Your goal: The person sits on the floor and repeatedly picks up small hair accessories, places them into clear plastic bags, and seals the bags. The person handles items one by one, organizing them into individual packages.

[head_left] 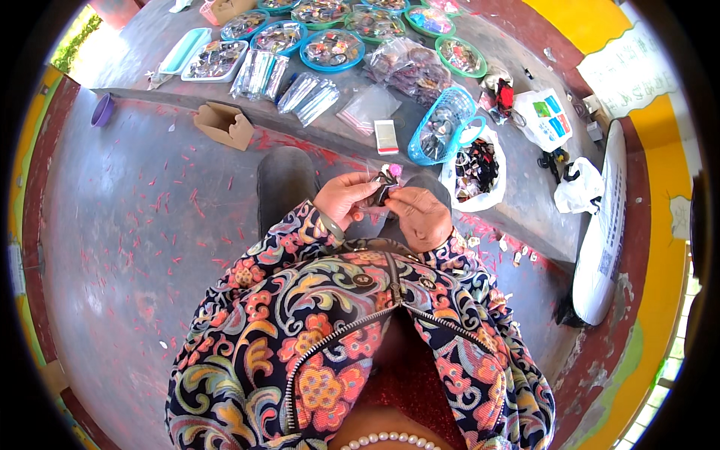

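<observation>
Over my lap, my left hand is closed in a pinch on a small clear plastic bag. A dark hair tie, or something like it, with a pink fluffy piece on it, sits at the bag's upper end. My right hand pinches the same dark piece from the right, with its fingertips close to the left thumb. How much of the dark piece is inside the bag is too small to tell.
On the raised ledge ahead stand several round baskets of small trinkets, bundles of clear packets and a blue handled basket. A white bag of dark pieces is at the right. An open cardboard box and purple bowl are leftward.
</observation>
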